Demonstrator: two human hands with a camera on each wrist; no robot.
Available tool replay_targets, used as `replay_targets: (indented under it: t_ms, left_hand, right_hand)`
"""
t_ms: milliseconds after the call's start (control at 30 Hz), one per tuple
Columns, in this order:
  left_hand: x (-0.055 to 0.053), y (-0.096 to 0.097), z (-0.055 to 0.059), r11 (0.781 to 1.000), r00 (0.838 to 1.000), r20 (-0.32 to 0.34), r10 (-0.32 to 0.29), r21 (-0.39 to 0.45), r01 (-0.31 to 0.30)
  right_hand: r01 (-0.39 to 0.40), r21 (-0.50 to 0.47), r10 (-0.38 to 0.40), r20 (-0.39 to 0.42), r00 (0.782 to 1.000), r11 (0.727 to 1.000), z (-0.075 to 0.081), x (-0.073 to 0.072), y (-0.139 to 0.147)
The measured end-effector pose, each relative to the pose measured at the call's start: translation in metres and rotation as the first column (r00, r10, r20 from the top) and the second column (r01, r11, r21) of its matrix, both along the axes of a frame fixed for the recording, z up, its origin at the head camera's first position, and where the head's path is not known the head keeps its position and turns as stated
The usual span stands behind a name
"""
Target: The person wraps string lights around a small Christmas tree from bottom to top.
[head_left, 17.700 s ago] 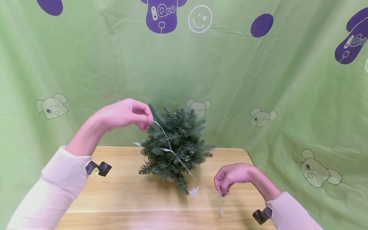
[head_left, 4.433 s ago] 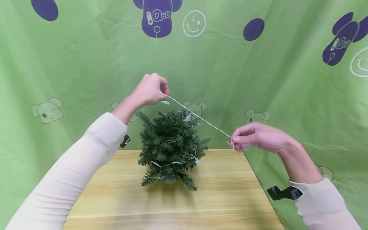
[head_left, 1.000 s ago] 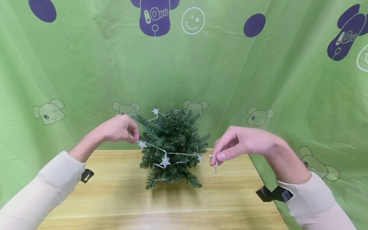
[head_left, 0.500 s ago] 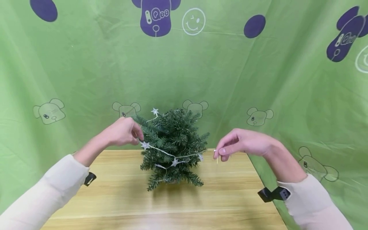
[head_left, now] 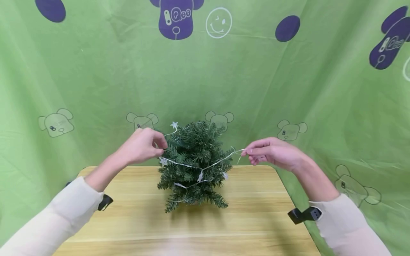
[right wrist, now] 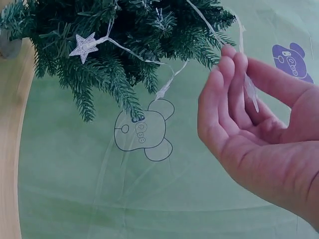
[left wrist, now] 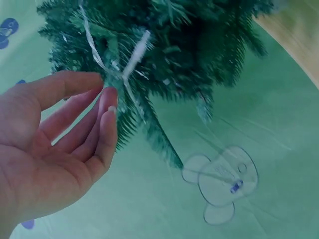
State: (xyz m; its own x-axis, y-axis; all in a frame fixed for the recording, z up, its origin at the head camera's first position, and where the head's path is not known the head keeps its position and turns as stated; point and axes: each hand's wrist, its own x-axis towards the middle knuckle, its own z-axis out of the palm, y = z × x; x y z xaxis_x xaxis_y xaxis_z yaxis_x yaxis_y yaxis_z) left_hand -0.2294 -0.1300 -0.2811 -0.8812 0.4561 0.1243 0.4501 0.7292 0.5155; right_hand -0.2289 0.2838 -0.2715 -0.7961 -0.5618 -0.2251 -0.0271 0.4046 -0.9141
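A small green artificial Christmas tree [head_left: 198,149] stands on the table, with star-shaped string lights [head_left: 189,165] draped across its front. My left hand [head_left: 145,144] is at the tree's left side, by the branch tips. In the left wrist view its fingers curve loosely with a small gap to the thumb, and the wire [left wrist: 92,50] runs just beyond the fingertips. My right hand [head_left: 275,153], to the right of the tree, pinches the wire between thumb and fingers and draws it up off the branches. A light [right wrist: 250,92] hangs by its palm in the right wrist view.
The light wooden table [head_left: 128,220] lies under the tree. Behind and beside it hangs a green cloth [head_left: 250,81] printed with bear heads. A star light [head_left: 174,125] stands out at the tree's upper left.
Over the last second my left hand has moved right, to the tree's edge, and its fingers have parted from the wire. My right hand has risen, lifting its end of the string lights.
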Motion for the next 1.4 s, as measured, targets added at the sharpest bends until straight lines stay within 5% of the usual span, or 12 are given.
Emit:
replay_targets:
  t_ms: [167,367,1067,1400]
  left_hand:
    - [0.010,0.018,0.002,0.998,0.999,0.028,-0.021,0.055,0.019]
    - [0.012,0.036,-0.008,0.997,0.997,0.019,-0.073,0.019,0.073]
    - [0.011,0.032,-0.010,1.000,1.000,-0.006,0.003,-0.002,-0.003]
    - [0.026,0.053,-0.003,0.994,0.995,-0.061,-0.079,0.067,0.083]
  right_hand:
    - [0.041,-0.002,-0.041,-0.001,0.999,0.999,0.003,0.000,-0.006]
    - [0.098,-0.051,-0.097,0.029,0.995,0.994,0.002,-0.002,-0.016]
    - [0.232,-0.185,-0.221,0.081,0.972,0.955,-0.001,-0.008,-0.033]
    - [0.243,-0.241,-0.228,0.087,0.970,0.940,0.000,-0.011,-0.042]
